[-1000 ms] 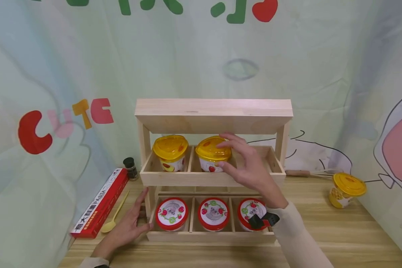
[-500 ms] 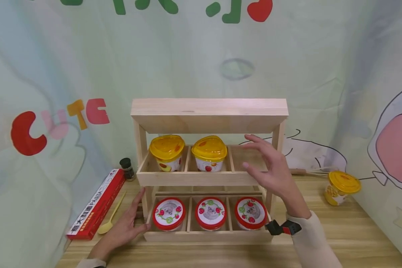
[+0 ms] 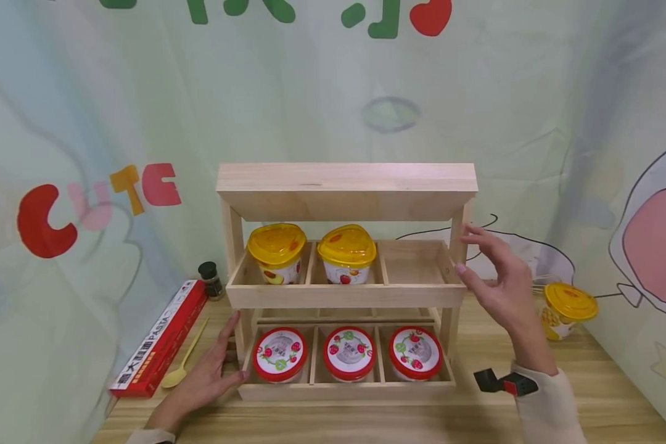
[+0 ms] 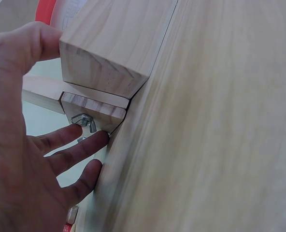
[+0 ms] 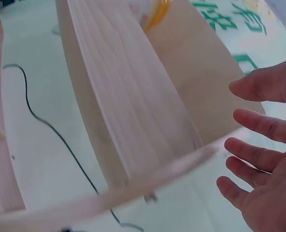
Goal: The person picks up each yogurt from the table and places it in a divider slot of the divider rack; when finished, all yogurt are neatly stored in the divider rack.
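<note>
A two-tier wooden rack [image 3: 346, 298] stands on the table. Two yellow-lidded cups, the left one [image 3: 277, 246] and the middle one [image 3: 346, 250], sit in the upper tier; its right compartment is bare. Three red-rimmed cups, one of them [image 3: 349, 353], fill the lower tier. At the rack's lower left end rests my left hand [image 3: 213, 373]; in the left wrist view its thumb touches the tray corner and its fingers lie by a wing nut [image 4: 84, 121] on the post. My right hand [image 3: 507, 290], fingers spread and holding nothing, is beside the upper tier's right end.
Another yellow-lidded cup [image 3: 569, 308] stands at the right, near a whisk [image 3: 545, 280] partly hidden by my right hand. Left of the rack lie a red pasta box [image 3: 158, 339] and a yellow spoon [image 3: 184, 364], with a black-capped jar [image 3: 211, 280] behind.
My right hand has let go of the middle yellow-lidded cup and moved right, past the bare compartment to outside the rack. My left hand stays at the rack's left end.
</note>
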Tool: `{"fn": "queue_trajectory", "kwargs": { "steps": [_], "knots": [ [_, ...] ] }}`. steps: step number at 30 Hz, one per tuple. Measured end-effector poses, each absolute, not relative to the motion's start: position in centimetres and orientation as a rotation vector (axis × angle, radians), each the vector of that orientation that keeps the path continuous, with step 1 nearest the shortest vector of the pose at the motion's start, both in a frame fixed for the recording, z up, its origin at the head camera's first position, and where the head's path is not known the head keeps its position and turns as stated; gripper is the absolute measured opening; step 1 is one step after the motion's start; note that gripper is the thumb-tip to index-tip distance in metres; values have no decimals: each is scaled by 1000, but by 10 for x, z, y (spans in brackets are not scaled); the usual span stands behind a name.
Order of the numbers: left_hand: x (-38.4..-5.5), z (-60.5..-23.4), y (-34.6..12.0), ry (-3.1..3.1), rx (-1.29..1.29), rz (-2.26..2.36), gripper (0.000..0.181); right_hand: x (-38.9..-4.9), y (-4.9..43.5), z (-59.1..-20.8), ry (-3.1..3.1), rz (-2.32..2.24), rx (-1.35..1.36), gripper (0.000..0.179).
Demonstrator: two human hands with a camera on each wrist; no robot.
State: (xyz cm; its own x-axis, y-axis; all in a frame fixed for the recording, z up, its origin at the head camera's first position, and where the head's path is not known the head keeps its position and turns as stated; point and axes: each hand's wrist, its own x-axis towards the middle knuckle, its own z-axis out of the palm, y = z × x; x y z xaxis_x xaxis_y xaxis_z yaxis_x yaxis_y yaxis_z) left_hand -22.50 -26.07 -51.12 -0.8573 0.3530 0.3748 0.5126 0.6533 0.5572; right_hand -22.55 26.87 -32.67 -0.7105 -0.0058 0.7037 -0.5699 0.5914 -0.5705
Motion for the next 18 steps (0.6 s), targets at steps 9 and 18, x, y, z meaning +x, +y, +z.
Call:
{"fn": "queue_trajectory", "kwargs": {
  "steps": [9,18],
  "knots": [
    [-224,-511,-261,-2647,-691,-1001,120,-223,303,-336,-2092,1175,244,46],
    [-224,-510,-260,-2665,-678,-997,120,-222,328,-347,-2097,1197,4,45]
  ]
}}
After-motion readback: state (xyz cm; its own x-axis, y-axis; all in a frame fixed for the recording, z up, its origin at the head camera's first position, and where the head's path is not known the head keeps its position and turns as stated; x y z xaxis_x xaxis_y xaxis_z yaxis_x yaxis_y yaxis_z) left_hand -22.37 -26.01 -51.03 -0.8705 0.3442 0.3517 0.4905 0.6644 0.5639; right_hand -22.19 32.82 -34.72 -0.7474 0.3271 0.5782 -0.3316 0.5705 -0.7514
